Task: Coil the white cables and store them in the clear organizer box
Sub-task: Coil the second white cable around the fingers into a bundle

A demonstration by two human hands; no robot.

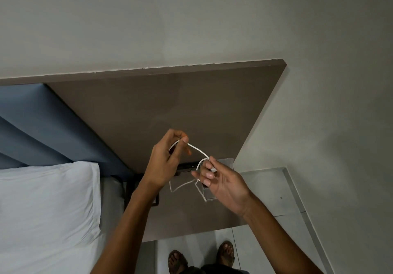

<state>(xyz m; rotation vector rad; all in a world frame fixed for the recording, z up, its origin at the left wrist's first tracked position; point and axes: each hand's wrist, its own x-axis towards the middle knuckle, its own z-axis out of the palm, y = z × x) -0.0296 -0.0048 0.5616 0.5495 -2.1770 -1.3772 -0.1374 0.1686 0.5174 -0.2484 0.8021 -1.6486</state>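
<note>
A thin white cable (198, 149) stretches between my two hands above a brown table. My left hand (164, 161) pinches one end between thumb and fingers, with a loop showing inside the fist. My right hand (221, 181) holds the other end; the cable curves in a loop beside its fingers and a white plug sits at the fingertips. The clear organizer box (209, 191) lies on the table under my right hand, its lid (226, 162) standing open behind it. My hands hide most of the box.
The brown table (191, 216) juts from a brown wall panel (170, 103). A bed with a white pillow (46, 205) and blue headboard lies at the left. A dark cord (187, 167) runs along the table's back. My sandalled feet stand on the tiled floor below.
</note>
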